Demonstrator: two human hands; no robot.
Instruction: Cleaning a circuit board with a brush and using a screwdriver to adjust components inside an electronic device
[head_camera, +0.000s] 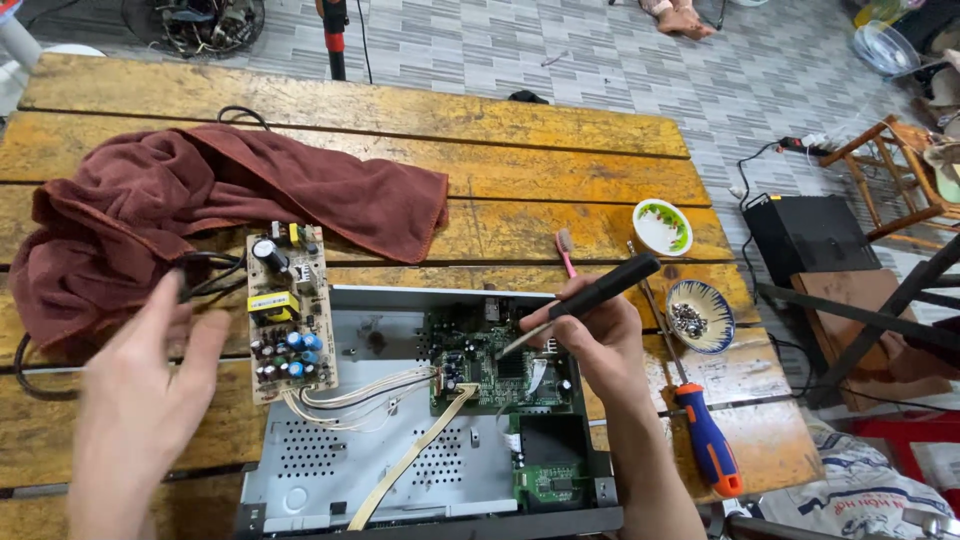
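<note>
My right hand (597, 335) grips a black pen-shaped tool (600, 290) with a thin metal tip that rests on the green circuit board (480, 360) inside an opened grey metal device chassis (390, 450). My left hand (150, 385) hovers open at the left, fingers spread, near a tan power board (288, 315) with capacitors and a yellow part. White wires and a flat ribbon cable run from that board to the green one.
A maroon towel (200, 205) lies at the back left over black cables. A pink toothbrush (565, 250), a small white-green dish (662, 227), a blue-rimmed bowl of screws (700, 315) and an orange-blue screwdriver (705, 440) lie right. The wooden table (400, 120) ends near stools.
</note>
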